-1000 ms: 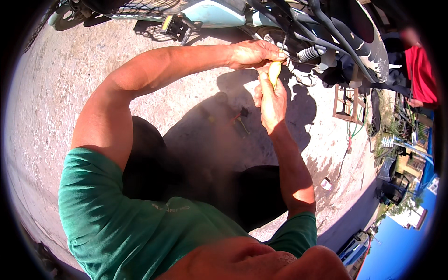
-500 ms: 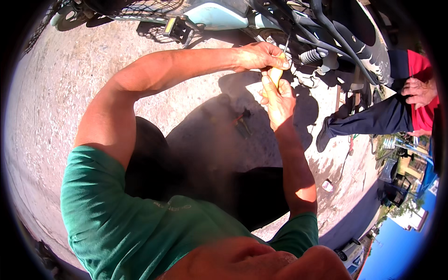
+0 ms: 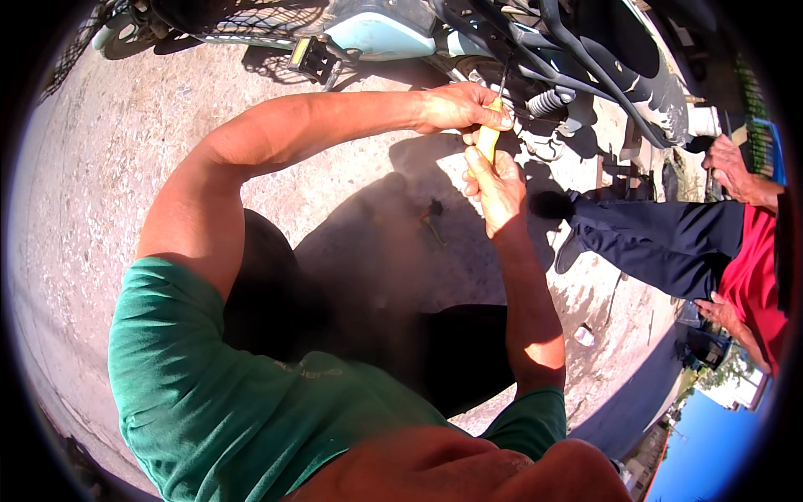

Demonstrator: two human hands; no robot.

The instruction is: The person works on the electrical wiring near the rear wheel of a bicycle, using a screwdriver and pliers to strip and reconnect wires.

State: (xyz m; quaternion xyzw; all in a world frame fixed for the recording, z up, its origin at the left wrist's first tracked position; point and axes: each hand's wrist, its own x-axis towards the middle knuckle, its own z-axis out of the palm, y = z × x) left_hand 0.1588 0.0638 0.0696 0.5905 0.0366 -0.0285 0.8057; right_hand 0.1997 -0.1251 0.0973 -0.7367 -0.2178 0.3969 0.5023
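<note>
A screwdriver with a yellow handle (image 3: pixel 488 144) points up toward the underside of a light-blue two-wheeler (image 3: pixel 381 35). My left hand (image 3: pixel 464 109) is closed around the upper part of the handle, near the dark shaft. Below it, my right hand (image 3: pixel 500 191) grips the handle's lower end, thumb laid along it. The shaft runs in among dark frame tubes (image 3: pixel 548 63), left of a pale coil spring (image 3: pixel 545 104). What its tip touches is hard to make out.
A small tool (image 3: pixel 434 216), blurred, lies on the concrete (image 3: pixel 335 180) in my shadow. The two-wheeler's pedal (image 3: pixel 308 54) juts out at upper left. At right stands a person in dark trousers (image 3: pixel 661 238), one hand (image 3: pixel 729 167) near the vehicle's rear. A small pale object (image 3: pixel 585 335) lies lower right.
Both my hands keep their hold on the screwdriver and have shifted slightly left. The person at right has moved, with one hand now near the vehicle's rear end and the legs lower in view.
</note>
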